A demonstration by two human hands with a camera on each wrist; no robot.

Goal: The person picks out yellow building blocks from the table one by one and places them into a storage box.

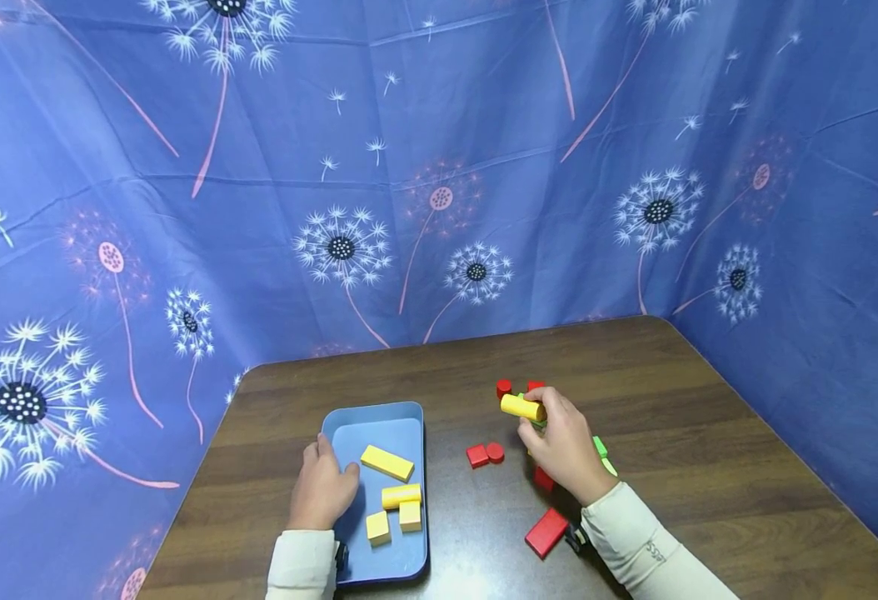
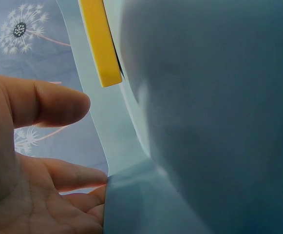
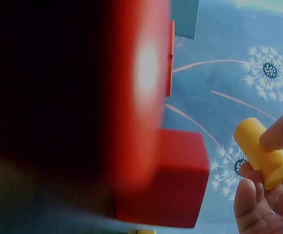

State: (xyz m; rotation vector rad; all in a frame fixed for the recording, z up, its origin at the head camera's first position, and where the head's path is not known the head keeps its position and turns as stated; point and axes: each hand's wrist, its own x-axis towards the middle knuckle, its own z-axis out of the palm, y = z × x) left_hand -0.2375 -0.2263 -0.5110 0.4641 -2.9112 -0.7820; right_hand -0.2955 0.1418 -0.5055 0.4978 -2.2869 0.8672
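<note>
My right hand [image 1: 568, 442] holds a yellow cylinder block [image 1: 521, 407] between thumb and fingers, raised over a group of red and green blocks. The right wrist view shows the same yellow cylinder [image 3: 263, 153] with the thumb across its side. My left hand [image 1: 322, 487] is at the left rim of a blue tray [image 1: 373, 410]. Its fingers touch the outer side of the wall, and its thumb stands apart from them. Inside the tray lie a long yellow block [image 1: 387, 463], another yellow cylinder [image 1: 401, 497] and two yellow cubes [image 1: 378, 528].
Right of the tray, a red cube [image 1: 477, 456] and a red cylinder [image 1: 495, 452] stand side by side. A red rectangular block [image 1: 547, 533] lies near my right wrist. Green blocks [image 1: 600, 447] show beyond my right hand. A blue patterned cloth [image 1: 439, 167] hangs behind the wooden table [image 1: 709, 467].
</note>
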